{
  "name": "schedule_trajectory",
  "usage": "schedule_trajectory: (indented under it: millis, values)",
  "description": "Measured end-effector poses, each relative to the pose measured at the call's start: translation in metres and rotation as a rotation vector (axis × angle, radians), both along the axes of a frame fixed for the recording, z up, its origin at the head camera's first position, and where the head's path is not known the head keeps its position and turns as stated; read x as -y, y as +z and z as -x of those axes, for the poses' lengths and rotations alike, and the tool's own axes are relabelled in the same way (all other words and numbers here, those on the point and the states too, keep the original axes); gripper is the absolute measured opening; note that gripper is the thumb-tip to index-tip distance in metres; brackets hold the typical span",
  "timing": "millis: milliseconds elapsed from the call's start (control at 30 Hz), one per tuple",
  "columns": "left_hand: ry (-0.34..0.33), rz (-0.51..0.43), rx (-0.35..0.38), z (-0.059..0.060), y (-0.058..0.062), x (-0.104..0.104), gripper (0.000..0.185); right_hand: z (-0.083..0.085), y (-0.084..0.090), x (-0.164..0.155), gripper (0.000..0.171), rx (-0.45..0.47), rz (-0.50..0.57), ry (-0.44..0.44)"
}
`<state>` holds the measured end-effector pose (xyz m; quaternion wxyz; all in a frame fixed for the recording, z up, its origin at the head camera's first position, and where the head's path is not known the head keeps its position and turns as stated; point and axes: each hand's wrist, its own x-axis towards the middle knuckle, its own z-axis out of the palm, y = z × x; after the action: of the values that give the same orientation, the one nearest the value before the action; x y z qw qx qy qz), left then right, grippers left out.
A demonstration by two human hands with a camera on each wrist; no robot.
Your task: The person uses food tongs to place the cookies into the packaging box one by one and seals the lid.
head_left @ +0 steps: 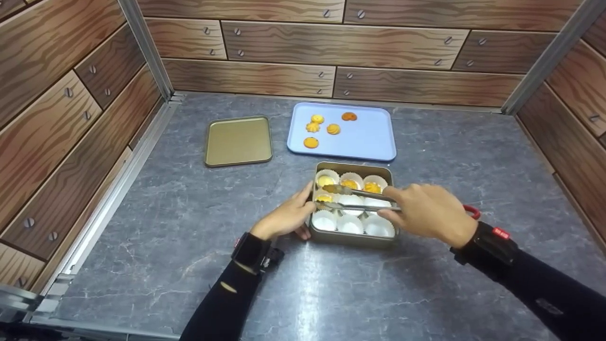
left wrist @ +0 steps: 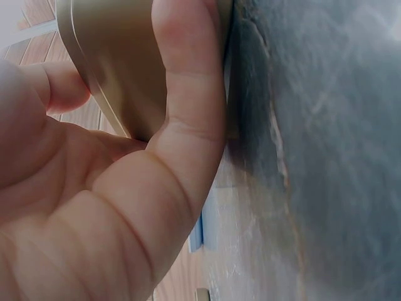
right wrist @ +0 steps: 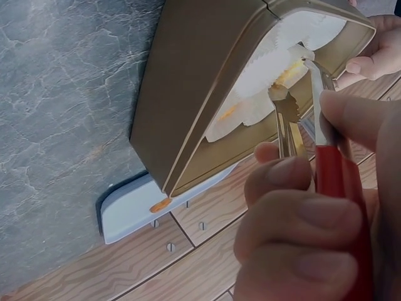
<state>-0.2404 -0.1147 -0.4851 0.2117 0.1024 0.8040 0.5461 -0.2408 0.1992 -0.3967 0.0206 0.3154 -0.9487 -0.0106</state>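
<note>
Cookies (head_left: 333, 129), likely light and crumbly, best pinched gently by their sides.
Four sit among nine paper cups (head_left: 350, 224) in the tin (head_left: 355, 240), three far, one middle left; five lie on the far blue tray (head_left: 369, 139). The right hand (head_left: 426, 210) grips one pair of tongs (head_left: 364, 207), tips apart; the left hand (head_left: 286, 215) rests nearly straight-fingered against the tin's left wall.

the left arm (head_left: 222, 303) is extended forward, and the left grip (head_left: 283, 217) is held with fingers (left wrist: 194, 106) spread apart. the right arm (head_left: 558, 289) is angled inward, the back of the right grip (head_left: 428, 210) turned upward and its fingers (right wrist: 307, 216) curled.
</note>
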Motion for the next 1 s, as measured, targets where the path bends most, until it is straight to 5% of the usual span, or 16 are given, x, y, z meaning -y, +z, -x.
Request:
schedule_trajectory:
  millis: [167,367,567,800,1000]
  values:
    - [0.008,-0.011,-0.003,0.001,0.000,-0.001,0.075,0.003,0.003,-0.004,0.044,0.042,0.010,0.008]
    - [0.011,-0.001,-0.004,0.001,0.001,0.000,0.074,0.017,0.023,-0.019,0.053,0.205,0.111,-0.042]
    - [0.023,0.019,0.006,0.001,0.000,0.003,0.074,0.060,0.029,-0.018,0.060,0.184,0.216,-0.209]
    - [0.030,0.007,0.022,0.000,-0.001,0.004,0.074,0.119,0.009,0.002,0.067,0.153,0.192,-0.334]
    - [0.018,0.007,0.016,0.000,0.000,0.000,0.074,0.145,0.003,0.021,0.061,0.166,0.120,-0.371]
